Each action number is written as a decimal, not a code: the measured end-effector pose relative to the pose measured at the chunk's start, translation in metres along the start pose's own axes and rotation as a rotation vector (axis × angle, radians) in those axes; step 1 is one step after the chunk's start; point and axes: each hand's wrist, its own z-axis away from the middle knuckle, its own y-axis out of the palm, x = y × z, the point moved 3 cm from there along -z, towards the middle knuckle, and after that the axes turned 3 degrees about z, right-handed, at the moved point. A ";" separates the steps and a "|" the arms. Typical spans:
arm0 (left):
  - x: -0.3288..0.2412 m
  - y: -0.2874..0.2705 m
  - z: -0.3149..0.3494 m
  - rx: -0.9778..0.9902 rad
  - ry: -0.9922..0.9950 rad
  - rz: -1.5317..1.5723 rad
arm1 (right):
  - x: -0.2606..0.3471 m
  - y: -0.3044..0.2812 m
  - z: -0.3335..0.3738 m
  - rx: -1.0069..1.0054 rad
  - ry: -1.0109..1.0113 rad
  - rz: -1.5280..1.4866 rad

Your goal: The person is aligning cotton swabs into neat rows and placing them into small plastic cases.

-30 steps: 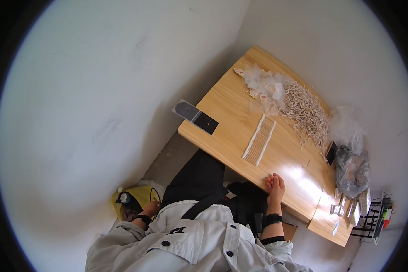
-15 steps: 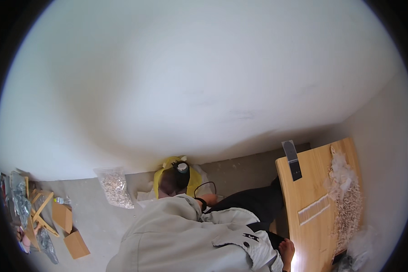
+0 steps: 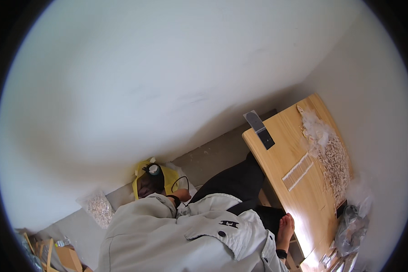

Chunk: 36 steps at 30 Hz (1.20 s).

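Two hands are shown: left hand [image 3: 182,195] at seven o'clock, grip impossible to tell; right hand [image 3: 285,227] at five, loosely uncurled, empty, best kept off the cotton-swab row [image 3: 297,172] at four.

Beyond the left hand [image 3: 183,195] rises a broad pale wall [image 3: 122,81] with faint smudges, and grey floor [image 3: 217,156] shows at its foot, running on to that hand's left toward a wooden frame [image 3: 49,256]. A light wood-grained surface [image 3: 276,163] stretches ahead of the right hand [image 3: 284,228], bright glare [image 3: 304,229] lying just beside that hand. Farther right, a second pale wall [image 3: 376,122] meets the first in a corner.
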 end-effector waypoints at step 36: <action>0.007 0.004 0.002 0.063 -0.034 -0.006 | -0.005 0.002 -0.001 -0.013 -0.008 -0.044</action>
